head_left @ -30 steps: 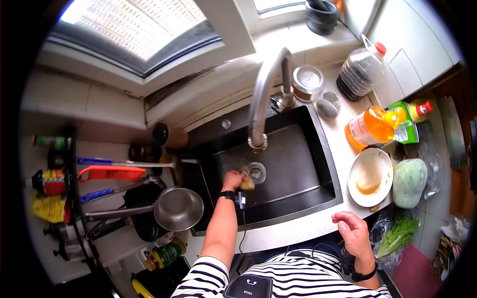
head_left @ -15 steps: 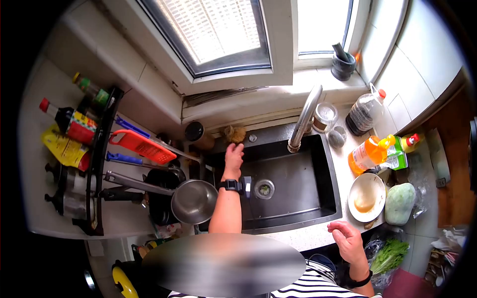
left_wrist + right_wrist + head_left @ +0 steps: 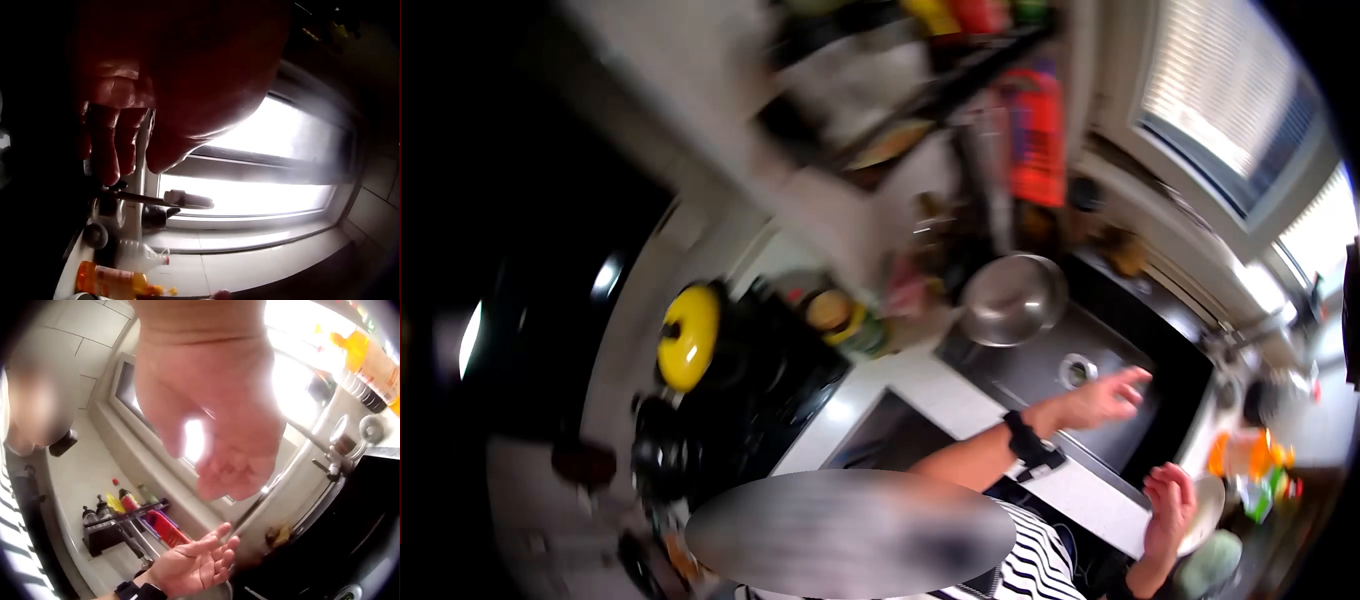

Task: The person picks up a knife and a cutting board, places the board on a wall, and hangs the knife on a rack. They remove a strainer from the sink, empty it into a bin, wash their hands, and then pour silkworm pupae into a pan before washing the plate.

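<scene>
Head view shows the person's left grip [image 3: 1105, 400] loosely spread and empty above the dark sink [image 3: 1040, 372], the right grip [image 3: 1170, 505] loosely bent, also empty, near the white bowl [image 3: 1208, 512], so steering wide of the pan [image 3: 1015, 298] at the sink's end looks wise.

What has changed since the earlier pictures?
The left hand released the brown scrubber, now on the back rim of the sink, then drew away from it. The head view swung left. The pot still sits at the sink's left end; the right hand remains empty.
</scene>
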